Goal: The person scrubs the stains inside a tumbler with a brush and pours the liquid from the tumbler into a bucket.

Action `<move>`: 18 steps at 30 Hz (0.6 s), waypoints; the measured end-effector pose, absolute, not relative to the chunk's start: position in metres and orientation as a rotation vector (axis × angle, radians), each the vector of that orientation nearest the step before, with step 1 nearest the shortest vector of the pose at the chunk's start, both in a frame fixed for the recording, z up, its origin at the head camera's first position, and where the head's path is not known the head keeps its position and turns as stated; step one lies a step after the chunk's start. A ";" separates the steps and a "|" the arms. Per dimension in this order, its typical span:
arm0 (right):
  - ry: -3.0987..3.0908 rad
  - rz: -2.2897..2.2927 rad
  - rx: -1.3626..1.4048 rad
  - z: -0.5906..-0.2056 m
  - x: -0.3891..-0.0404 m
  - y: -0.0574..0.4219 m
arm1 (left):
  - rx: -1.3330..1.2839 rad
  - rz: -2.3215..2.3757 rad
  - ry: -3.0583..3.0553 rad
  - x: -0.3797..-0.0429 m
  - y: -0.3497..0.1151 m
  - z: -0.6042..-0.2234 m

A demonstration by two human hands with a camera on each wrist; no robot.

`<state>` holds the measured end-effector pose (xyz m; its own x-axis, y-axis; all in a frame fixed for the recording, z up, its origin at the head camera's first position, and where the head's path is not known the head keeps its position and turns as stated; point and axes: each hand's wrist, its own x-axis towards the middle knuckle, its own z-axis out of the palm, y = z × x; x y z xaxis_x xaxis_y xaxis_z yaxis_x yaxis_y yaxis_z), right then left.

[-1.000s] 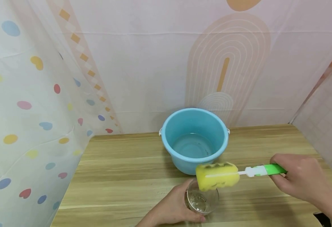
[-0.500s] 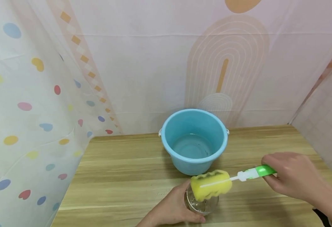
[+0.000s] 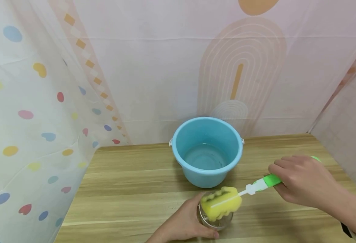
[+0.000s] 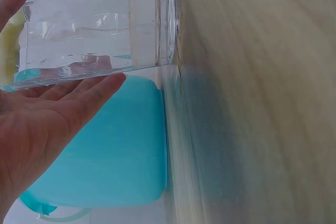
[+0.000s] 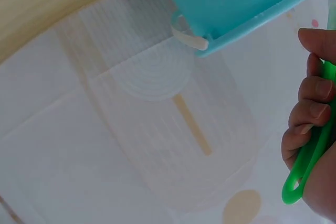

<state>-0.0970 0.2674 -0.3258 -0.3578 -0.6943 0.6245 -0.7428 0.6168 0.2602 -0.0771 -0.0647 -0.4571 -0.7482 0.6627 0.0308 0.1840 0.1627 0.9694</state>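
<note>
My left hand (image 3: pixel 188 221) grips a clear drinking glass (image 4: pixel 100 30) that stands upright on the table, fingers along one side and thumb on the other. A little water shows at the glass's bottom. In my right hand (image 3: pixel 302 182) is the green handle (image 5: pixel 310 156) of a sponge bottle brush, fingers curled round it. The brush's yellow sponge head (image 3: pixel 222 204) slants down to the left, its tip right at the mouth of the glass. From the left wrist view, yellow sponge (image 4: pixel 10 51) shows at the glass's open end.
Behind the glass stands a light blue bucket (image 3: pixel 193 175) with water in its bottom and a white handle. The wooden table (image 3: pixel 129 189) meets patterned curtains (image 3: pixel 153 84) at the back and both sides.
My right hand has moved left, bringing the brush head down from above the glass to its mouth, with a steeper tilt. The left hand and the glass have stayed in place.
</note>
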 end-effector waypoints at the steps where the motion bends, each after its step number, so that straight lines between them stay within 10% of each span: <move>1: -2.114 0.075 1.137 -0.323 -0.098 0.265 | 0.800 1.612 2.043 -0.077 -0.065 -0.457; 18: -1.964 -0.110 1.265 -0.295 -0.100 0.230 | 0.779 1.569 2.106 -0.077 -0.065 -0.456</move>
